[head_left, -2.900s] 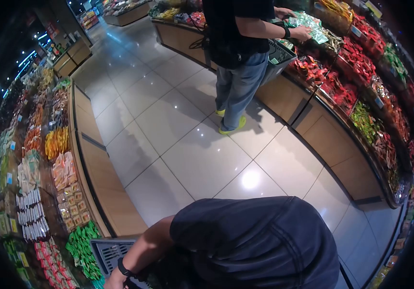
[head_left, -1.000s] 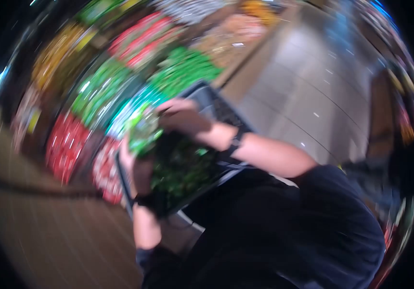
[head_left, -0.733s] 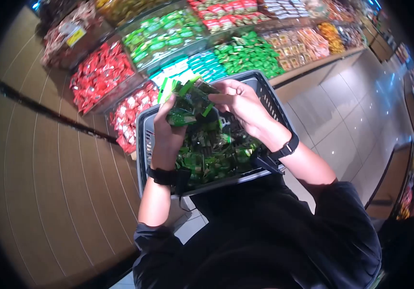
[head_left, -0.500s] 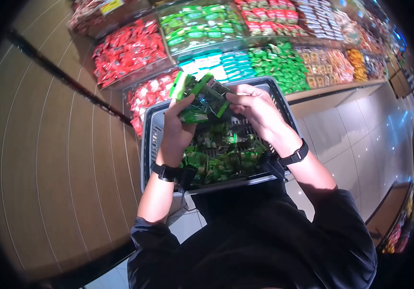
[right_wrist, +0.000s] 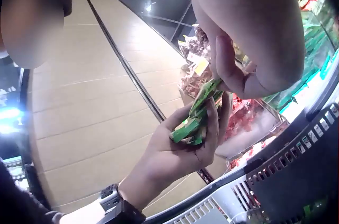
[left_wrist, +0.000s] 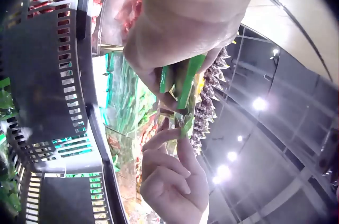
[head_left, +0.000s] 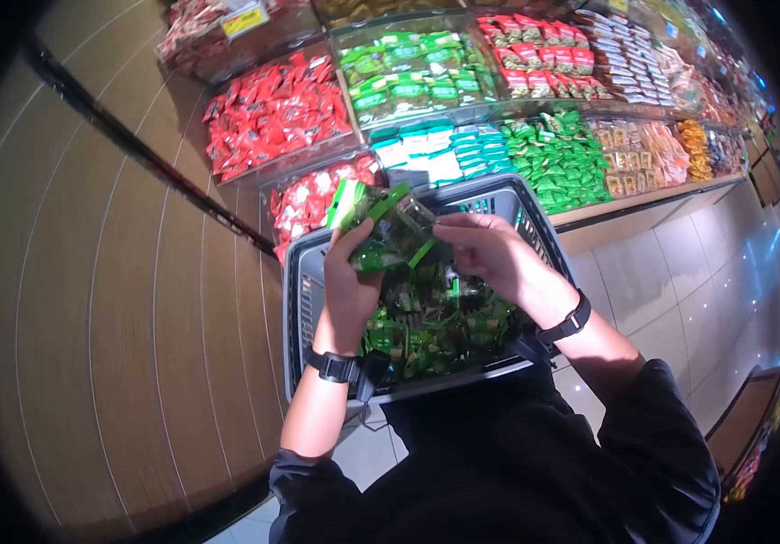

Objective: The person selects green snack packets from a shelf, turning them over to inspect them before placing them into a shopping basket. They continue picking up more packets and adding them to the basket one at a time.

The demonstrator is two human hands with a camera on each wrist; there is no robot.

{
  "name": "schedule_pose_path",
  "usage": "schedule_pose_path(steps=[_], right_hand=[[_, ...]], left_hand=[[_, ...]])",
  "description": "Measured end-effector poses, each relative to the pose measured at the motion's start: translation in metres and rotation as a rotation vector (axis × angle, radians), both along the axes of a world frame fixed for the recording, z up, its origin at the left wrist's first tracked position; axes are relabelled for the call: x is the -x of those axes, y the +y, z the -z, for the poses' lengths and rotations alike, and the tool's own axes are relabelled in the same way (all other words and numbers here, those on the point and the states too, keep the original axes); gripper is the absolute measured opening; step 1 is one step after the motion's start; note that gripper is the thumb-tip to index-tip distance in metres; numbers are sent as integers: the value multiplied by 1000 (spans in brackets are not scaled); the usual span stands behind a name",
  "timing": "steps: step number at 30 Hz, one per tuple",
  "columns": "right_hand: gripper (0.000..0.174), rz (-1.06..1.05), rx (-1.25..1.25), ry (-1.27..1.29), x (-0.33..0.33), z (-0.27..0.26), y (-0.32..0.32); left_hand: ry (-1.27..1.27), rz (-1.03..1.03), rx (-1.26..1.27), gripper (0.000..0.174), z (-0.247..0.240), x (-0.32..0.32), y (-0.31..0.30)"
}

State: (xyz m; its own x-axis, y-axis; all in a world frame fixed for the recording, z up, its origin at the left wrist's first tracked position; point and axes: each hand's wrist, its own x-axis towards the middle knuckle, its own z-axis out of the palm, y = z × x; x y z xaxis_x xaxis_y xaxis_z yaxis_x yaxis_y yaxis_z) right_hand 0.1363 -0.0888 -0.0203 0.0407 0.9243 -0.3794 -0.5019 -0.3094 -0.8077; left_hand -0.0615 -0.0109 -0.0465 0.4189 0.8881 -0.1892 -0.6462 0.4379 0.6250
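Several small green-and-clear snack packets (head_left: 392, 234) are gripped in a bunch by my left hand (head_left: 351, 286), its thumb lying across their front. From the other side, my right hand (head_left: 492, 257) pinches the edge of one packet between thumb and fingertips. In the left wrist view the right hand (left_wrist: 177, 181) pinches a green packet corner below the left hand (left_wrist: 185, 20). The right wrist view shows the packets (right_wrist: 197, 117) bunched in the left fingers. Beneath both hands is a grey plastic basket (head_left: 292, 313) with more green packets (head_left: 435, 340) inside.
Beyond the basket, tiered shelf bins hold red packets (head_left: 277, 113), green bags (head_left: 413, 77), teal packets (head_left: 481, 150) and dark-green packets (head_left: 553, 163). A wood-panelled wall (head_left: 127, 299) stands at the left. Tiled floor (head_left: 653, 272) runs along the right.
Earlier my body bent low with one hand at the basket, and another person stood in the aisle. Now both hands hold packets above the basket, facing the bins. Lately the hands have barely shifted.
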Motion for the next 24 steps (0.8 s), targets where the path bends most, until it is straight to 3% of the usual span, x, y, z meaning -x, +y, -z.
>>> schedule_pose_path(steps=[6,9,14,16,17,18,20,21,24], right_hand=[[15,42,33,-30,-8,-5,-9],[16,118,-139,25,-17,-8,-15],[8,323,-198,-36,-28,-19,-22],[14,525,-301,-292,-30,-20,-23],[10,591,-389,-608,-33,-20,-22],[10,578,-379,-606,-33,-21,-24],[9,648,-727,-1134,-30,-31,-28],[8,594,-861,-1271,-29,-30,-27],[6,202,-949,-1275,-28,-16,-24]], left_hand=[[27,33,26,26,0,-12,-4],[59,17,29,29,2,-15,-2],[98,22,-31,31,-14,-37,-9],[108,49,-47,31,-13,-42,-9],[101,75,-1,30,-12,-43,-9],[104,66,12,30,-11,-44,-9],[-10,199,21,31,-9,-45,-7],[-51,230,56,32,-7,-45,-4],[-86,246,-87,40,-17,-44,-7]])
